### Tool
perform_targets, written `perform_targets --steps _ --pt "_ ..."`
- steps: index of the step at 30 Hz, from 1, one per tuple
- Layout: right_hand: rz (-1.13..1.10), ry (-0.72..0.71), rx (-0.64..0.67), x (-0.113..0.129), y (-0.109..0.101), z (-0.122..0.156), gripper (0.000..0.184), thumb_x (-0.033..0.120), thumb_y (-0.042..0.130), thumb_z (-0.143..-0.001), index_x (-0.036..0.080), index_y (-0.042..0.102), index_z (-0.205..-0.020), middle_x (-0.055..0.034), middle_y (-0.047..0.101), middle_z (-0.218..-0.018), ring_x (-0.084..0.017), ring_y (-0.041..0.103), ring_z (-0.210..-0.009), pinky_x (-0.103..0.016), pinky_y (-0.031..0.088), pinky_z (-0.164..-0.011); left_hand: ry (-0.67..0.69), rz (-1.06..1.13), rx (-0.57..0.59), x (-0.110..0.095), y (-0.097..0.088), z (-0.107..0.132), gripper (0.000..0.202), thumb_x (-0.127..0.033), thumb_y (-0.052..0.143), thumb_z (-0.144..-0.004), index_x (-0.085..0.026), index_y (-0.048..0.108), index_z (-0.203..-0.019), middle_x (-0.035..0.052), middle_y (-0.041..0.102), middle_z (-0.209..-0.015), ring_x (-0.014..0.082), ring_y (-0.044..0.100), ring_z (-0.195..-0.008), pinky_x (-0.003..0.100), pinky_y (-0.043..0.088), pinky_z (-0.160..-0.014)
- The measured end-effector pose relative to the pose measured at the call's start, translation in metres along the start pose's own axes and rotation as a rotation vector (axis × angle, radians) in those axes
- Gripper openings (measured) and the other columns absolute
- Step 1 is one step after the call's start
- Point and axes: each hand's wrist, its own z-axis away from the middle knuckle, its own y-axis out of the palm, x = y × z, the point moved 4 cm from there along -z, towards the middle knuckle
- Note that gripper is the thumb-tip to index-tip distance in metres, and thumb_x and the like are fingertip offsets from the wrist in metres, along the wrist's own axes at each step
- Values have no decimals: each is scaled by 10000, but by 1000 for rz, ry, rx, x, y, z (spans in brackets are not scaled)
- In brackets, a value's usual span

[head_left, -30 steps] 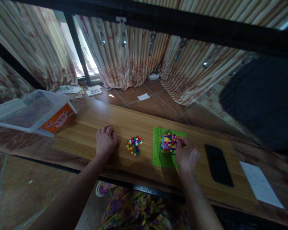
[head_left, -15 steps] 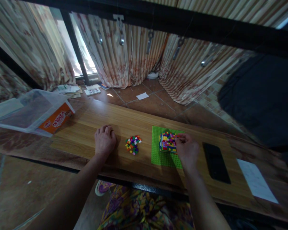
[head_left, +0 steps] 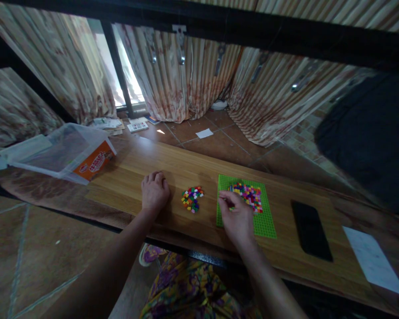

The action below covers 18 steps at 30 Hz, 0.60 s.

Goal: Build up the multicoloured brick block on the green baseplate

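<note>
My left hand (head_left: 155, 192) rests palm down on the wooden board, its fingers loosely bent and holding nothing that I can see. Just right of it lies a loose heap of small coloured toy bricks (head_left: 192, 199). Over the left part of a green studded baseplate (head_left: 267, 226) is my right hand (head_left: 236, 217). Its thumb and forefinger curve towards each other with a gap between, and no brick shows in them. A multicoloured brick build (head_left: 252, 197) stands on the baseplate, its near left part covered by that hand.
A black phone (head_left: 311, 230) lies right of the baseplate, with a white sheet of paper (head_left: 374, 259) beyond it. At the board's left end stands a clear plastic box (head_left: 63, 150) with an orange label. Curtains (head_left: 193, 84) hang behind, above a tiled floor.
My right hand has moved left, from the right side of the brick build to the baseplate's left part. The build's right side now shows. My left hand stays on the board; the view has shifted slightly.
</note>
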Motion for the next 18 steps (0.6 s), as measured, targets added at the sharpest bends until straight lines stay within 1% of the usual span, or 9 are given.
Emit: perform_targets --steps 1,3,5,7,12,18 --pt "14 -25 42 2 12 3 196 257 518 -866 206 690 -945 -55 715 -932 -188 655 -855 -324 515 -789 0 -3 3 0 0 0 278 -248 425 -881 -172 643 -1037 118 634 -1168 304 543 -1088 441 411 -958" --pt "57 -42 81 1 32 7 205 220 505 -863 203 687 -956 -59 706 -921 -194 644 -860 -328 508 -796 0 -7 5 0 0 0 280 -248 428 -880 -168 641 -1044 120 632 -1171 302 542 -1090 442 412 -962" --pt "109 -40 95 -4 47 7 206 199 512 -854 196 684 -967 -63 698 -913 -204 631 -861 -337 497 -805 -3 -8 2 0 0 0 280 -250 436 -876 -165 638 -1051 124 631 -1173 304 537 -1095 446 413 -962" --pt "153 -38 110 -9 57 5 197 193 530 -846 198 683 -970 -60 692 -914 -207 620 -857 -334 485 -804 -2 -4 -2 0 1 0 277 -248 442 -872 -167 638 -1049 126 633 -1168 304 536 -1092 450 413 -962" --pt "225 -36 137 -17 71 -2 191 182 548 -845 215 683 -975 -49 689 -927 -203 608 -889 -317 455 -832 5 6 -12 2 3 0 269 -248 440 -872 -173 640 -1035 122 636 -1164 304 540 -1081 454 414 -956" --pt "267 -35 119 -19 80 -4 188 179 539 -853 218 684 -966 -49 689 -952 -209 599 -933 -320 437 -855 11 9 -18 2 2 0 268 -245 441 -874 -161 642 -1030 127 640 -1154 304 538 -1072 455 415 -949"
